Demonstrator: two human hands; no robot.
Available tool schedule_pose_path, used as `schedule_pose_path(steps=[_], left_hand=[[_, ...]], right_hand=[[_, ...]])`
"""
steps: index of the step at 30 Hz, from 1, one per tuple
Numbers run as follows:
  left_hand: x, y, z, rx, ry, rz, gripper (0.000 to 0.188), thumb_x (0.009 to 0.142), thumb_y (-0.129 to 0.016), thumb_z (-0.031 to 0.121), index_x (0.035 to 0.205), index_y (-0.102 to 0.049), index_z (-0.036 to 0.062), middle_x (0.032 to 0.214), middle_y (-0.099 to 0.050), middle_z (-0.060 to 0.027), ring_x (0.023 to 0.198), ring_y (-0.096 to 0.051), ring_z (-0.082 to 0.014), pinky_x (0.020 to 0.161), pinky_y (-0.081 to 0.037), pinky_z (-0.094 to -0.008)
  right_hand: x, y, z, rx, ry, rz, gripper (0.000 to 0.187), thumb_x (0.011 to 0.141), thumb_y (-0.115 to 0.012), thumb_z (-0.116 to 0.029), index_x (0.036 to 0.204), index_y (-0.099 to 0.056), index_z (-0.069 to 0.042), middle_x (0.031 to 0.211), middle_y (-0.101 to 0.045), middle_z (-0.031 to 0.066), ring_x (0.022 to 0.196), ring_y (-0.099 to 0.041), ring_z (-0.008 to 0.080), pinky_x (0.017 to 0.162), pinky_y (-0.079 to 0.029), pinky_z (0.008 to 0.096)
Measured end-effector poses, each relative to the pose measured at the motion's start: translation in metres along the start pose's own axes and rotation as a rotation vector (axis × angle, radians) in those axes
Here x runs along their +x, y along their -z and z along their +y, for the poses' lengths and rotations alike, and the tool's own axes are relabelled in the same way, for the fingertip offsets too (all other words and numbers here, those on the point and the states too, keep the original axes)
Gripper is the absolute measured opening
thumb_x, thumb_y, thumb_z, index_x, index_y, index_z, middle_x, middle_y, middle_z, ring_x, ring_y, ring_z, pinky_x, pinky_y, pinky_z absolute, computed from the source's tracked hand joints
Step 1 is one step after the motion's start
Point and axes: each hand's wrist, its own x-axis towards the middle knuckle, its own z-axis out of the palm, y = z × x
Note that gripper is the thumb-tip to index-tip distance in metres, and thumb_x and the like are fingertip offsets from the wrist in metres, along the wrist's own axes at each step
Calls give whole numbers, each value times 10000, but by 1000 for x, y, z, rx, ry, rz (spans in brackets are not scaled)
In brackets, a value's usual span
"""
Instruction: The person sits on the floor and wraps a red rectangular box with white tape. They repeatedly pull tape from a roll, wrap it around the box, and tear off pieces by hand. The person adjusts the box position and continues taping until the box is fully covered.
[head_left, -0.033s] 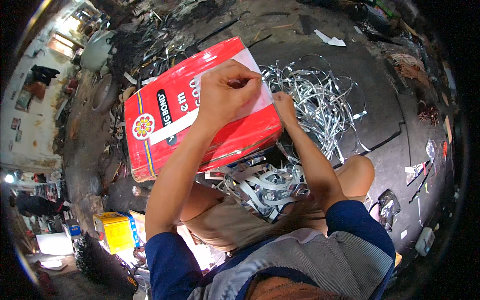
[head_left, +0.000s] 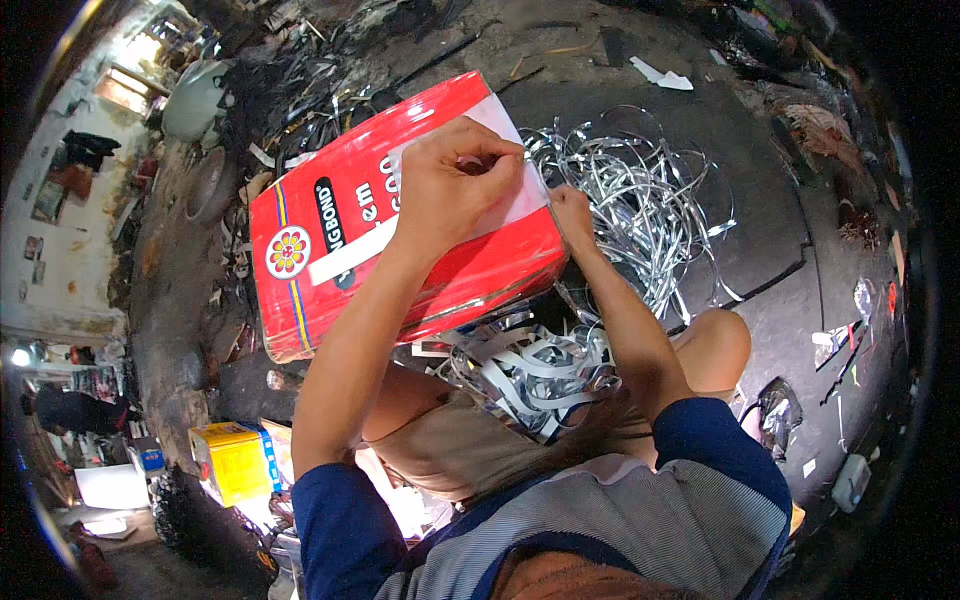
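A red cardboard box (head_left: 430, 290) with a flower emblem stands tilted before my crossed legs. A pale sheet (head_left: 505, 208) lies over its right end, and a narrow white strip (head_left: 352, 256) runs across its top, partly under my left wrist. My left hand (head_left: 450, 180) rests over the sheet with thumb and forefinger closed in a pinch; what is between them is too small to name. At the box's right edge, my right hand (head_left: 573, 212) is closed, its fingertips mostly hidden. Beside it lies a tangled heap of shiny silver strips (head_left: 655, 225).
More silver and white strips (head_left: 540, 375) lie in front of my lap. A yellow box (head_left: 228, 465) stands at the lower left. A black plastic bag (head_left: 778, 410) lies at the right, and scraps litter the dark floor around me.
The free left end of the white strip has shifted slightly up and to the right across the box. Both hands stay nearly in place.
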Motion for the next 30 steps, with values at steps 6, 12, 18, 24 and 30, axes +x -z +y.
schedule_pose_path(steps=[6, 12, 18, 24, 30], left_hand=[[0, 7, -3, 144, -68, -4, 84, 802, -730, 10, 879, -758, -7, 866, -710, -62, 761, -651, -103, 633, -512, -231], [0, -2, 8, 29, 13, -1, 92, 800, -721, -2, 883, -759, -4, 860, -704, -72, 750, -646, -107, 640, -506, -238], [2, 1, 2, 94, -78, -34, 114, 813, -713, -3, 911, -771, -2, 889, -712, -82, 774, -658, -122, 669, -513, -247], [1, 12, 2, 282, -339, -113, 180, 821, -725, -9, 993, -764, 23, 925, -702, -96, 797, -688, -194, 686, -550, -294], [0, 15, 2, 414, -562, -143, 282, 835, -721, -4, 1110, -747, 55, 990, -698, -110, 833, -699, -244, 712, -568, -323]], right_hand=[[-16, -20, 61, -246, -64, -64, 290, 884, -571, -179, 860, -701, 79, 936, -680, 316, 917, -673, 465, 827, -523, 515], [-39, -14, 123, -402, -350, -125, 290, 850, -588, -159, 1015, -682, 60, 1012, -701, 282, 1005, -677, 440, 886, -541, 513], [-51, -18, 156, -370, -488, -126, 306, 864, -616, -157, 1110, -661, 20, 1171, -673, 280, 1099, -663, 431, 952, -528, 518], [-60, -6, 144, -462, -430, -113, 340, 857, -634, -151, 1132, -652, 48, 1117, -675, 321, 1062, -666, 461, 919, -535, 520], [-43, 16, 168, -512, -546, -170, 388, 926, -549, -161, 1239, -611, 60, 1200, -675, 269, 1116, -666, 424, 940, -541, 513]])
